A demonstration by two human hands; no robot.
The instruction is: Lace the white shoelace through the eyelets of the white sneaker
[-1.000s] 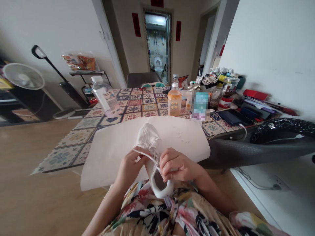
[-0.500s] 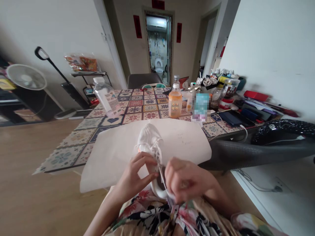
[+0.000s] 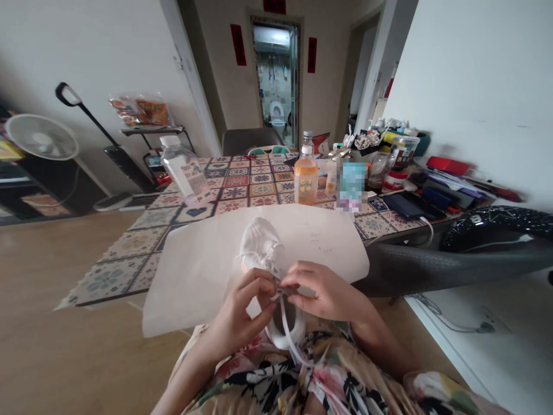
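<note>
A white lace-up shoe (image 3: 258, 236) lies on a large white sheet of paper (image 3: 194, 271), its toe pointing away from me and its heel at my lap. My left hand (image 3: 250, 300) pinches at the upper eyelets on the left side of the opening. Opposite it, my right hand (image 3: 317, 291) has thumb and fingers closed at the same lacing, close to the left fingertips. A loose white shoelace (image 3: 286, 323) trails from between the hands over the shoe's opening toward my lap. Fingers hide the exact grip on the lace.
Beyond the paper, a tiled-pattern tablecloth (image 3: 173, 248) carries a clear bottle (image 3: 184, 170) at left and an orange drink bottle (image 3: 306, 178) near the middle. A tablet (image 3: 412, 207) and several jars crowd the right side. A grey chair (image 3: 423, 268) stands at right.
My right hand has come down from a raised, blurred pull to the lacing beside my left hand. The loose lace now hangs toward my lap. My left hand stays nearly in place.
</note>
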